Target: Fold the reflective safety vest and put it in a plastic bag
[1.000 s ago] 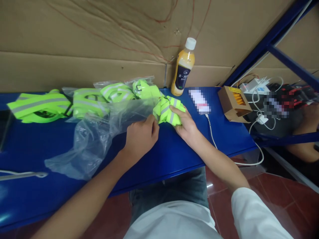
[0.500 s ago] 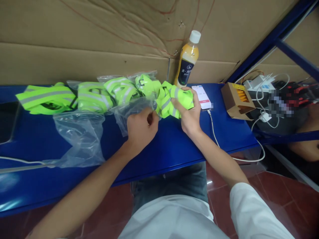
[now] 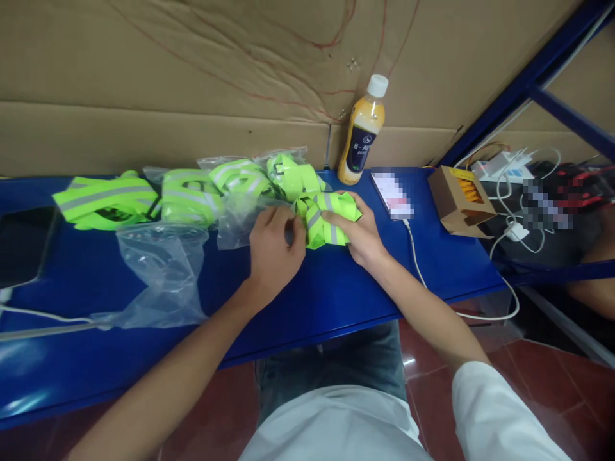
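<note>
My right hand (image 3: 362,234) is wrapped round a folded bundle of neon-yellow reflective vest straps (image 3: 331,219) with grey stripes, thumb on top. At the bundle's left end my left hand (image 3: 278,250) is closed, thumb and fingertips pinched together; what lies between them is hidden. Behind my left hand a clear plastic bag (image 3: 235,221) lies on the blue table. Further similar bundles line the back: one in clear plastic (image 3: 294,176) just behind the held one, a second bagged bundle (image 3: 243,178), a third bagged bundle (image 3: 189,198), and a loose-looking bundle (image 3: 106,202) at far left.
An empty-looking clear zip bag (image 3: 161,275) lies on the blue table (image 3: 307,307) at left, near a dark tablet-like object (image 3: 24,246). A drink bottle (image 3: 360,137) stands behind, beside a phone (image 3: 388,192) on a white cable. An open cardboard box (image 3: 456,205) sits right.
Both hands and the held bundle have come slightly down, nearer to me, and the bundle now sits apart from the bottle. The whole view has shifted a little.
</note>
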